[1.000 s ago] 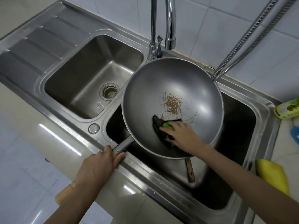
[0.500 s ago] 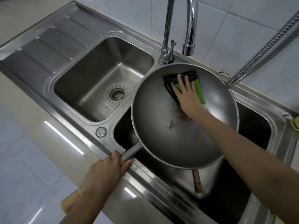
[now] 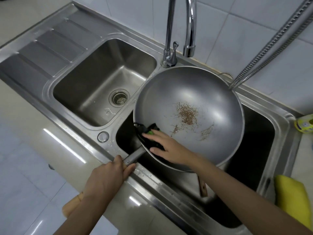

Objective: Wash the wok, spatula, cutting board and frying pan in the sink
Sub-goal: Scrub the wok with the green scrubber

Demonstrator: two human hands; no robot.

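A large grey wok (image 3: 194,92) is held tilted over the right sink basin (image 3: 264,133), with brown scratchy residue near its middle. My left hand (image 3: 110,173) grips the wok's handle at the sink's front edge. My right hand (image 3: 166,146) presses a black and green scouring sponge (image 3: 149,131) with flat fingers against the wok's near-left inner wall. A wooden handle (image 3: 202,187), likely the spatula's, pokes out below the wok in the right basin. The cutting board and frying pan are not visible.
The left basin (image 3: 105,82) with its drain strainer holds nothing, and a ribbed drainboard (image 3: 50,46) lies left of it. The tap (image 3: 189,28) rises behind the wok, and a metal hose (image 3: 271,44) runs to the right. A yellow cloth (image 3: 291,199) and a yellow bottle (image 3: 304,124) sit at right.
My right hand slid the sponge from the wok's far wall under the tap down to the near-left wall by the handle. The left hand kept its grip.
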